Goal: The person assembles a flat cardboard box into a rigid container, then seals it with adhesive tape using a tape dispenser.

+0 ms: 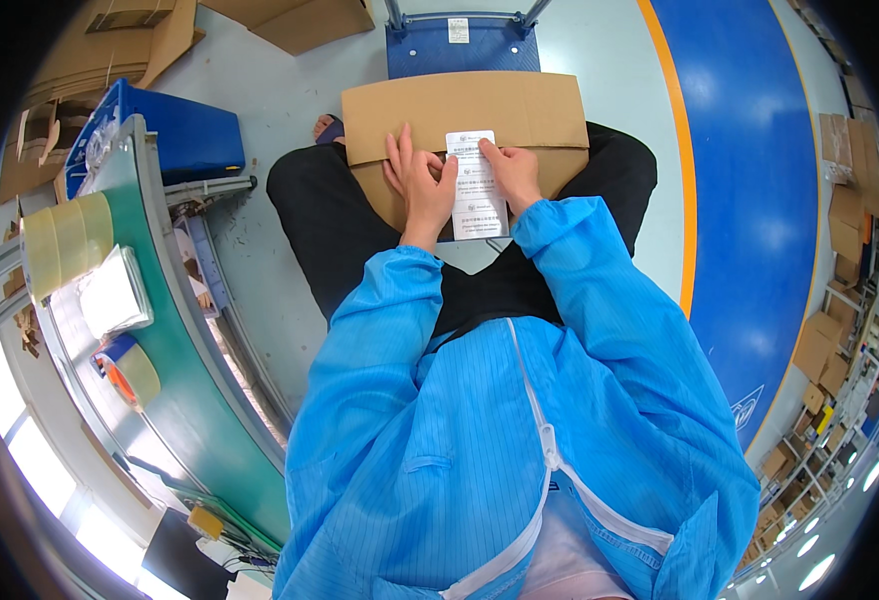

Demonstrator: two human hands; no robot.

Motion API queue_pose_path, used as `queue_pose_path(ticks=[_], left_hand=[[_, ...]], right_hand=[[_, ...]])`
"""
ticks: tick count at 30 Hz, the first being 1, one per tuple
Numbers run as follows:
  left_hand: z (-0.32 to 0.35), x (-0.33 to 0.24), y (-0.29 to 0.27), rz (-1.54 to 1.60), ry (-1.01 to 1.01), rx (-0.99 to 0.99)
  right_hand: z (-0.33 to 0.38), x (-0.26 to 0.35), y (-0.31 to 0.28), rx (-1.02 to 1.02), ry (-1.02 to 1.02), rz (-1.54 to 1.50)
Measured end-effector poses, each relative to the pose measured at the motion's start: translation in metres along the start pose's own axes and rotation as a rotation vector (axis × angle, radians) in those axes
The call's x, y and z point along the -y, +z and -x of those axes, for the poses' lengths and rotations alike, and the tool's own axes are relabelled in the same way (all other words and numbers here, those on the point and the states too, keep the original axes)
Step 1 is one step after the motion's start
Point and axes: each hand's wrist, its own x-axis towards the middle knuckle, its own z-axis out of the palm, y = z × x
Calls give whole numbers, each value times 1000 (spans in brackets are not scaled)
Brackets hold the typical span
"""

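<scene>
A strip of white printed labels [476, 192] lies upright in front of me, over a brown cardboard box [465, 105] between my knees. My right hand [515, 172] grips the strip near its top right edge, thumb on the printed face and the other fingers curled beneath. At the strip's left edge, my left hand [422, 190] has its thumb and forefinger brought together in a pinch. The remaining left fingers stretch forward over the cardboard. The strip's lower end hangs past the box's near edge.
Beyond the box stands a blue stool [460, 50]. On my left runs a green-topped workbench [165, 290] with tape rolls [70, 240] and a stack of white sheets [117, 293]. A blue bin [190, 140] stands behind it. Boxes line shelves [845, 270] at far right.
</scene>
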Motion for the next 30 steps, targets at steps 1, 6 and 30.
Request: queue_pose_path(ticks=[1,6,30], left_hand=[[0,0,-1,22,1,-13],[-2,-2,-6,41,51,-15],[7,5,-22,-28,30,147]], right_hand=[[1,3,0,2,17,49],[7,-1,-2,54,-19,-109],[41,-28,-22,159,-84,-27]])
